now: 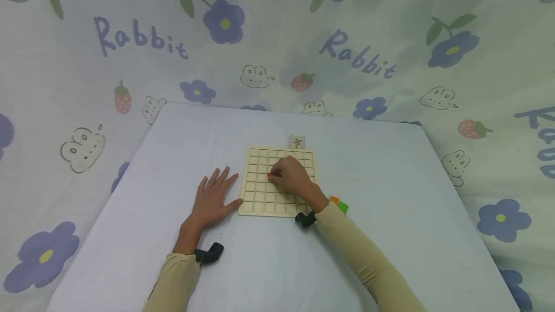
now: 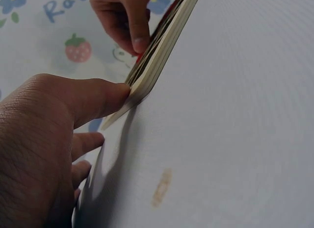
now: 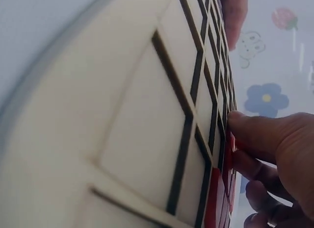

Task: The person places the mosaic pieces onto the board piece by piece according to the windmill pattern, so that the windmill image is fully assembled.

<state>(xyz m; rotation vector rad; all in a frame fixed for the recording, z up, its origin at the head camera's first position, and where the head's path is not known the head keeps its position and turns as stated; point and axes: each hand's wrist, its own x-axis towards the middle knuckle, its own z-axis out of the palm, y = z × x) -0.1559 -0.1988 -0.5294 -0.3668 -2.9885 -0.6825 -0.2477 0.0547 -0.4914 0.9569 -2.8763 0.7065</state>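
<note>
A pale wooden board (image 1: 264, 210) with a square grid of raised lines lies on the white table. Over its middle, my right hand (image 1: 291, 177) pinches a small red tile (image 1: 271, 175) between thumb and fingers, right at the grid. More red (image 3: 211, 201) shows in nearby cells in the right wrist view, mostly hidden by my hand in the head view. My left hand (image 1: 212, 203) lies with fingers spread on the table left of the board. Its thumb (image 2: 110, 95) touches the board's near left corner.
Behind the board's far edge lies a small patterned card (image 1: 297, 141) with a red pinwheel-like figure. An orange tile (image 1: 334, 200) and a green tile (image 1: 342, 207) sit to the right, partly behind my right wrist. A printed curtain (image 1: 269, 37) surrounds the table.
</note>
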